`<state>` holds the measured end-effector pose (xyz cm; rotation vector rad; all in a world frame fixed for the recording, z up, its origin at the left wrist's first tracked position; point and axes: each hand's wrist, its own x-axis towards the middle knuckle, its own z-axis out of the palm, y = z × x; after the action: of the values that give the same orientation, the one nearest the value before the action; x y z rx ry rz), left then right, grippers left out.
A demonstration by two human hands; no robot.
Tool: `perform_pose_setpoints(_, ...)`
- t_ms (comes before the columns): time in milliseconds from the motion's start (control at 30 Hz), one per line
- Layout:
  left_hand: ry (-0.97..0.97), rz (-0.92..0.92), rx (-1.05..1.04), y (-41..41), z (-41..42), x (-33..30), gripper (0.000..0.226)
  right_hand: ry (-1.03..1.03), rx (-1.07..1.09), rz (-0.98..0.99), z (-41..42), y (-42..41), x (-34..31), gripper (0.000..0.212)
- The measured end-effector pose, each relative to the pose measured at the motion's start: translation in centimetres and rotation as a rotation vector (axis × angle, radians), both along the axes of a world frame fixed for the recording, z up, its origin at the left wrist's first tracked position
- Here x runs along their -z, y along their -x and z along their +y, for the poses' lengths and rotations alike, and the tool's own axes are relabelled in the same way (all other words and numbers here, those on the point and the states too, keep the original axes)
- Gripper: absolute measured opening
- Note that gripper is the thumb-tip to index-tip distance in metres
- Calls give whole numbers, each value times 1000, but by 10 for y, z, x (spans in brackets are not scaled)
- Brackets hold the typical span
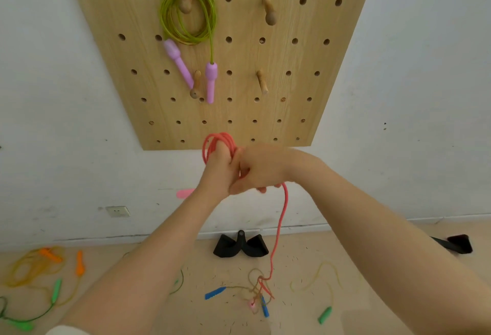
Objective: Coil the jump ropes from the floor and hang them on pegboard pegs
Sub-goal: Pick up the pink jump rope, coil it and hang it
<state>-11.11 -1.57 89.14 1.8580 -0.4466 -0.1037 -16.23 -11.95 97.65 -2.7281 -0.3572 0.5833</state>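
Forearms reach forward from the bottom of the view and meet in front of the wall. On the floor near the person lie several loose ropes: an orange rope (39, 263) with orange handles at the far left, a green-handled rope (29, 316) below it, a blue-handled rope (239, 292) tangled in the middle, and a yellow rope (318, 279) with a green handle at the right. A black object (240, 245) stands on the floor by the wall, just behind the tangle.

Higher up, the left hand (219, 168) has its fingers curled through the coil of the red jump rope (279, 228), and the loops go around this hand and rise above it. The right hand (259, 168) touches the left hand and its fingers are curled around the same rope, which leaves from under this hand and hangs down to the tangle on the floor. A pink handle (184, 193) shows just left of the left wrist.

Behind the hands, the wooden pegboard (332, 69) is fixed on the white wall. A coiled green rope (186, 13) with purple handles hangs on the upper left peg (185, 3). The upper right peg (269, 10) and lower right peg (262, 81) carry nothing.
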Motion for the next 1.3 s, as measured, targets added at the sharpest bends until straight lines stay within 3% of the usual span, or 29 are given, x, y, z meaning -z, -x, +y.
perform_pose_setpoints(67, -194, -81, 52, 2, 3, -13, 33, -33, 54, -141, -9, -2, -4, 31)
perform_pose_setpoints(133, -169, -19, 115, 6, 7, -28, 27, -114, 72, -286, -18, -4, -5, 36)
perform_pose_setpoints(267, 197, 514, 364, 14, 14, -48, 35, -486, 193, -454, -31, -12, 7, 40)
perform_pose_setpoints(367, 306, 775, 533, 10, 18, -52, 51, -837, 267, -368, -33, -15, 24, 47)
perform_pose_setpoints(467, 507, 848, 687, 0, 29, -46, 40, -1077, 273, -203, -35, -18, 39, 44)
perform_pose_setpoints(567, 1085, 895, 976, -6, 42, -43, 31, -930, 242, -51, -45, -19, 66, 35)
perform_pose_setpoints(667, 1353, 776, 826, -18, 60, -50, 35, -665, 382, 66, -60, -15, 111, 13)
perform_pose_setpoints(733, 1287, 669, 665, -21, 59, -47, 42, -518, 468, 93, -65, -10, 130, 21)
perform_pose_setpoints(800, 1104, 597, 367, -20, 49, -36, 43, -394, 463, 188, -60, -8, 133, 25)
perform_pose_setpoints(900, 823, 485, 100, -22, 38, -19, 35, 9, 136, 269, -35, -7, 108, 30)
perform_pose_setpoints(967, 493, 408, 74, -22, 32, -10, 35, 113, -66, 133, -17, -7, 77, 30)
perform_pose_setpoints(1067, 245, 363, 75, -11, 26, -1, 30, 29, -135, -286, -5, -9, 22, 16)
perform_pose_setpoints(1167, 353, 475, 202, -3, 22, -5, 27, -17, -55, -601, -20, -21, -3, 15)
perform_pose_setpoints(1300, 318, 578, 377, -4, 21, -20, 42, -336, 64, -500, -41, -32, -2, 29)
